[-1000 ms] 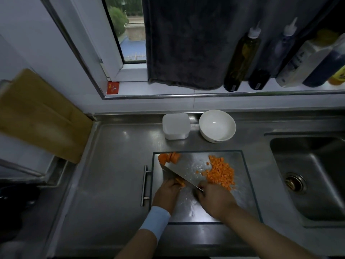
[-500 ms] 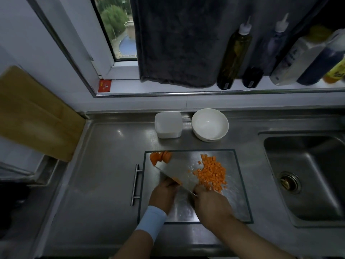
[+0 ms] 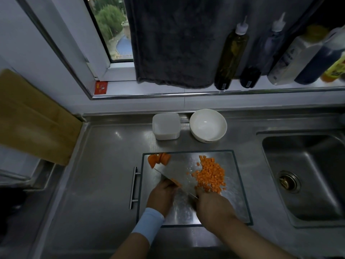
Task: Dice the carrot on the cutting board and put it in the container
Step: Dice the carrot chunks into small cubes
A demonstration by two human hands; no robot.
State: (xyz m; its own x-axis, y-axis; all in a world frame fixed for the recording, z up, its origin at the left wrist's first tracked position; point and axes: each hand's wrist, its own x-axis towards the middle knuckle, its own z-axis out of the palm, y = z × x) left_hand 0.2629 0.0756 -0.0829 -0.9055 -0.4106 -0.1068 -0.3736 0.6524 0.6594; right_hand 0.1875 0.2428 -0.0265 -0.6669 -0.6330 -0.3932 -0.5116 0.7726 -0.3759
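Observation:
A steel cutting board lies on the counter. Diced carrot is heaped on its right half, and uncut carrot slices sit at its far left corner. My right hand grips the handle of a cleaver whose blade slants across the board. My left hand holds down a small carrot piece against the blade's left side. A square white container stands behind the board, next to a white bowl.
A sink basin opens to the right of the board. A wooden board leans at the left. Bottles line the windowsill, and a dark towel hangs above the counter. The cutting board's bar handle sticks out left.
The cleaver blade has shifted slightly along the carrot piece under my left hand. The camera has tilted, so the board sits a little higher and to the left in view.

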